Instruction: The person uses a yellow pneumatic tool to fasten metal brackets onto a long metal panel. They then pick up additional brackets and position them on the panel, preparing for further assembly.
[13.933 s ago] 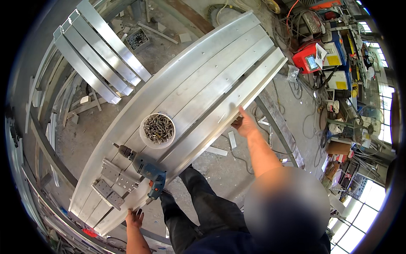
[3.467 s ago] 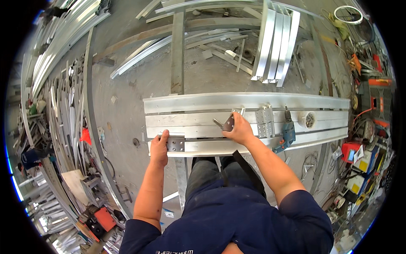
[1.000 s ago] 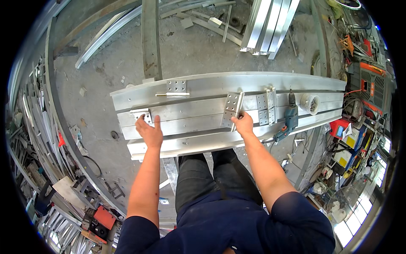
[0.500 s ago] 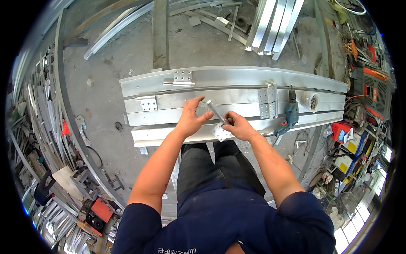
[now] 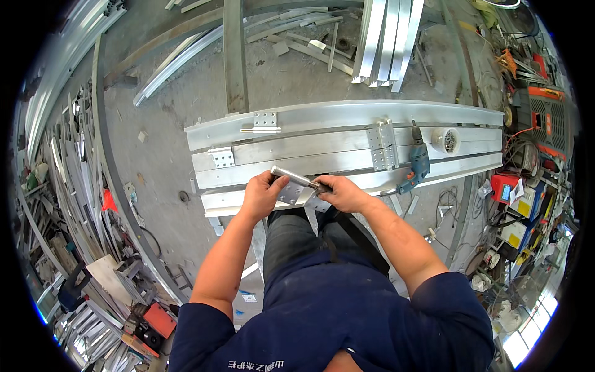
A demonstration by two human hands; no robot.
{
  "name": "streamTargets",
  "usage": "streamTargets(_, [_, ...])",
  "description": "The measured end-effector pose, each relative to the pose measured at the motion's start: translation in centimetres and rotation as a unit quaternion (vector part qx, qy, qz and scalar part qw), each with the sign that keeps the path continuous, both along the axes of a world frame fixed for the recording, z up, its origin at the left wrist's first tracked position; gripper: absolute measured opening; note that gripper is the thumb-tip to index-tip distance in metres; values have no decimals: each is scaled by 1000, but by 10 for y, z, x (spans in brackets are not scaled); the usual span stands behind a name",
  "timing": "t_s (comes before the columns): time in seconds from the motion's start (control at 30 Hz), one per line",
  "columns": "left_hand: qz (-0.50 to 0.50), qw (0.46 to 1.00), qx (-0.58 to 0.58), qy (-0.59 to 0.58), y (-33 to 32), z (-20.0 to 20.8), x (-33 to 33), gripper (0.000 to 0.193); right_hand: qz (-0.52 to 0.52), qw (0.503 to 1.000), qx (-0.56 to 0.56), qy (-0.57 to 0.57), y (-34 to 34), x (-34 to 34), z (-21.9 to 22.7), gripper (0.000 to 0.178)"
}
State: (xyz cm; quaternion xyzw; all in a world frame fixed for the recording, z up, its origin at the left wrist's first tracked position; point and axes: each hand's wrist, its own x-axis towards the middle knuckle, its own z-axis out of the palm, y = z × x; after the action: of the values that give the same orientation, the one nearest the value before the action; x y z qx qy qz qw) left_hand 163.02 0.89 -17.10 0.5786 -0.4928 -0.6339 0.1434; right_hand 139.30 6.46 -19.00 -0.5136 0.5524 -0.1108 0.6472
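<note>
A silver metal hinge with perforated leaves is held between my hands above the near beam. My left hand [image 5: 260, 196] is closed on the left leaf [image 5: 289, 193], close to the barrel [image 5: 290, 175]. My right hand [image 5: 343, 193] grips the other leaf [image 5: 318, 203] and the darker pin end at the barrel. Whether the pin runs fully through the barrel I cannot tell. On the beams beyond lie a hinge leaf with a pin [image 5: 265, 121], another loose leaf [image 5: 222, 159] and several hinges side by side [image 5: 383, 146].
Long silver beams [image 5: 334, 114] lie crosswise before me. On their right are a blue-grey power drill [image 5: 419, 162] and a white tub of small metal parts [image 5: 452, 141]. Metal profiles [image 5: 384, 43] stand beyond; a grey and orange machine [image 5: 547, 124] is at right.
My left hand, its fingers apart before, has closed on a hinge leaf. Both hands are now close together, and the barrel has tilted flatter. The view has shifted slightly.
</note>
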Motion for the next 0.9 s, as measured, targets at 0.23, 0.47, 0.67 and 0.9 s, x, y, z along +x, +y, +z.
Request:
streamTargets(0.23, [-49,982,-126,-133,8,75,-14,23,17,999,-11,-25,11,-6,27,33])
streamTargets(0.47, [8,953,-237,-189,20,140,-12,21,-80,968,18,-235,30,-21,38,31])
streamTargets(0.67, [42,981,-161,-98,35,128,-23,26,-100,947,1,-304,47,-37,45,34])
streamTargets(0.9, [4,988,-149,-46,39,132,-54,27,-179,921,8,-345,70,-43,44,32])
